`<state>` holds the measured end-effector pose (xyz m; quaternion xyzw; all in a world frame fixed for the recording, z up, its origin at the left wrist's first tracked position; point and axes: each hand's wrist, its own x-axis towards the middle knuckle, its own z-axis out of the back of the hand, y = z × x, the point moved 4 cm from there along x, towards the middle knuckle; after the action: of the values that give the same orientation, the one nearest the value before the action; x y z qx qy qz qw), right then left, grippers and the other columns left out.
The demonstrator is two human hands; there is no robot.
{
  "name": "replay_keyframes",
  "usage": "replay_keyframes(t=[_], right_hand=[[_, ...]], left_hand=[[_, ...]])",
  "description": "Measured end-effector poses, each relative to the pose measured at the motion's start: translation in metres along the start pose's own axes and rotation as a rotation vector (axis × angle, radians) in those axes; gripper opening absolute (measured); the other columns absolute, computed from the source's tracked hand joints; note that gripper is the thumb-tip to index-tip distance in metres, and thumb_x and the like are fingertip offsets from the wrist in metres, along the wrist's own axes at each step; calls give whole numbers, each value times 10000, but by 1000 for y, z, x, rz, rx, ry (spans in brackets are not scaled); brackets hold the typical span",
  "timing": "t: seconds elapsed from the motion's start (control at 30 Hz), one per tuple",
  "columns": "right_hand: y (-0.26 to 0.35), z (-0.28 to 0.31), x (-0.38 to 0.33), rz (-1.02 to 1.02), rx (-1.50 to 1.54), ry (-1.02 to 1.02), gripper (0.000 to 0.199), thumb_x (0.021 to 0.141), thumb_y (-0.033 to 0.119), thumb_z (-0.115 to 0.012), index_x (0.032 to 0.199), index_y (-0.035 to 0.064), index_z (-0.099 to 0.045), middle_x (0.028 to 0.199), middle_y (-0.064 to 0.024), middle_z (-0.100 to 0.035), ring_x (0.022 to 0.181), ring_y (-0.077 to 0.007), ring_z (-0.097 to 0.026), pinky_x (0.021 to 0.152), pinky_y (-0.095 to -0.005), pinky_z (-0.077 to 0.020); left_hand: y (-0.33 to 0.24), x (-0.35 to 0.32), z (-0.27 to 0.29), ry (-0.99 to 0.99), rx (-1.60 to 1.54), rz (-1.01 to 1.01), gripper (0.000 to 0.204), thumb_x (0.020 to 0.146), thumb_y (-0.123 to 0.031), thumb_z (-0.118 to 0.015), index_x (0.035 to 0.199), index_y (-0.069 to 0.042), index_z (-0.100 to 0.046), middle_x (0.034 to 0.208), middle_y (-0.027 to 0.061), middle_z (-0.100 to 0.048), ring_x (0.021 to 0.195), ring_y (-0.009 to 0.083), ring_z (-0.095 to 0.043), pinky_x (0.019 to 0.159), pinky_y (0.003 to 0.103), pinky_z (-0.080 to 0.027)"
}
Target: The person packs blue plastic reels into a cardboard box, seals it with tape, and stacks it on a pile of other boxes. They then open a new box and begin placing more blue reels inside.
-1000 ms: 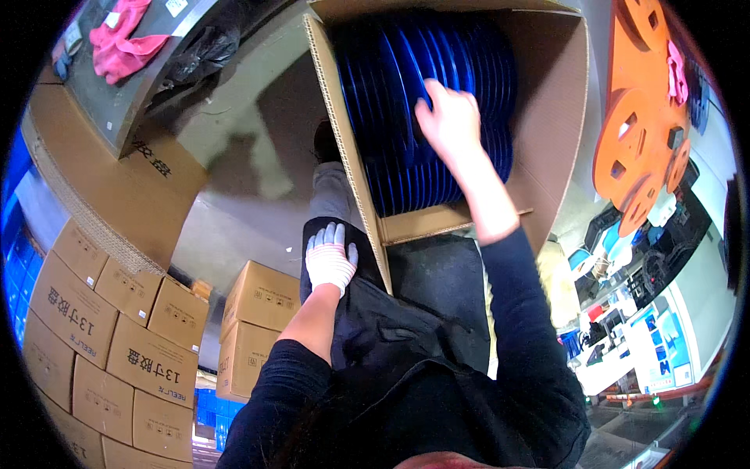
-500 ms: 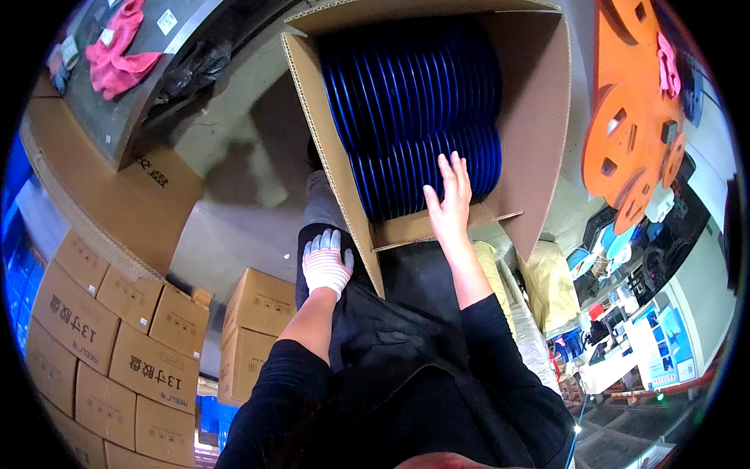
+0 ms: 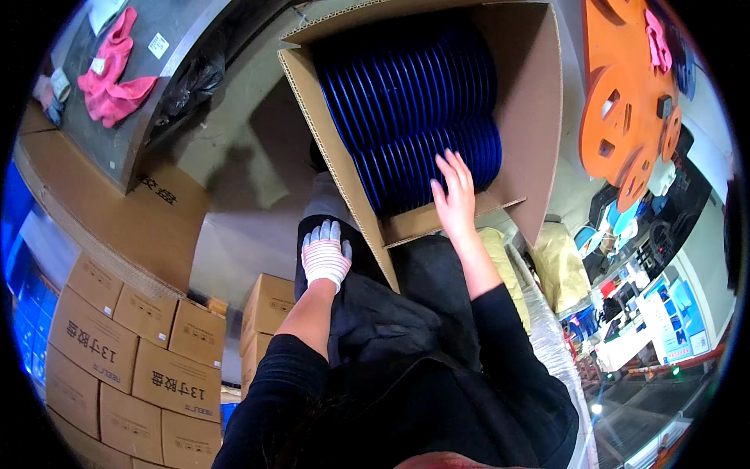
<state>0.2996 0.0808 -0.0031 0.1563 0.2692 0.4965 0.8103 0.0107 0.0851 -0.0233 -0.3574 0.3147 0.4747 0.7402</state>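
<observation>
On my head view, the bare right hand (image 3: 456, 195) spreads its fingers by the blue discs (image 3: 391, 102) in the box (image 3: 530, 102); I can't tell if they touch. The gloved left hand (image 3: 325, 254) rests on the leg (image 3: 328, 195).

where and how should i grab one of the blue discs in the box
Probably by its exposed rim, pinched and drawn straight out, coming from the open side of the cardboard box. The blue discs stand on edge, packed close side by side, so mainly rims and narrow gaps are within reach.
</observation>
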Motion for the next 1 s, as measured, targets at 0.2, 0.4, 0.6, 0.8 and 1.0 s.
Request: replay_keyframes(t=[0.2,0.4,0.6,0.8,1.0], right_hand=[[37,-64,152,245,-24,-164,279,789,21,-645,1062,76,-623,1080,-107,-622,1013,-304,-588,858,-392,-506],[55,-131,240,105,-510,143,164,779,125,-599,897,62,-695,941,-142,-693,899,-309,-671,749,-396,-558],[-1,-146,283,-137,-434,297,232,798,189,-583,956,77,-710,1019,-159,-689,951,-334,-664,794,-430,-546],[63,-18,148,-87,-109,-11,211,826,182,-622,1008,75,-620,888,-152,-686,813,-391,-657,721,-448,-543],[7,-49,-25,-440,279,-34,471,883,149,-616,1331,61,-500,1343,-196,-516,1254,-302,-499,1047,-371,-388]], left_hand=[[23,-3,-7,14,12,-102,528,843,-328,-574,1297,-67,-511,1355,146,-507,1232,320,-474,1065,442,-339],[29,-9,-10,74,24,-119,514,857,-326,-561,1298,-69,-508,1360,151,-503,1246,306,-466,1069,437,-332],[33,-6,-16,47,57,-174,519,864,-357,-537,1307,-90,-503,1360,134,-506,1247,308,-471,1081,448,-308],[28,-13,-19,-14,-30,-68,504,840,-332,-562,1276,-84,-520,1341,131,-522,1233,297,-474,1064,431,-327],[20,-13,-17,16,-5,-103,498,827,-312,-581,1263,-75,-531,1320,151,-532,1198,316,-501,1046,440,-357]])
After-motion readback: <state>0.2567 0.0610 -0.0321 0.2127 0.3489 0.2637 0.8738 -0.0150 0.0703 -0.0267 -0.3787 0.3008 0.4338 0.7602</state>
